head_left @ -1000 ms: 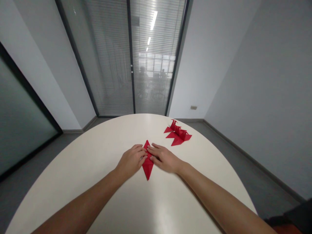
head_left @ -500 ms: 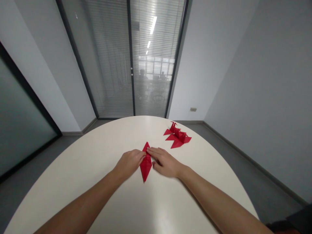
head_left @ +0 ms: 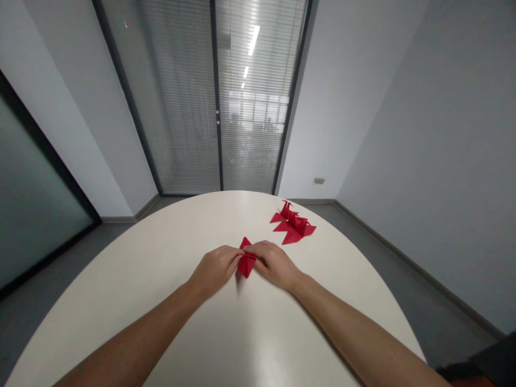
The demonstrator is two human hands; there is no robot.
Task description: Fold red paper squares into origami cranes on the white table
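Note:
Between my two hands is a folded piece of red origami paper (head_left: 247, 264), its near end tilted up off the table and casting a shadow. My left hand (head_left: 217, 267) pinches its left side with thumb and fingers. From the other side, my right hand (head_left: 276, 263) grips its right edge, fingertips meeting those of the left near the middle. The fingers hide part of the paper's centre. Beyond my right hand, red folded paper cranes (head_left: 296, 226) stand close together on the table, wings spread and partly overlapping.
The round white table (head_left: 193, 333) has its curved far edge just behind the cranes. A glass partition with blinds (head_left: 250, 145) stands past it. A dark object (head_left: 492, 360) shows at the lower right corner.
The red paper's near point has lifted from the table, so the piece looks shorter. My right hand's fingers have closed from lying flat to gripping its edge.

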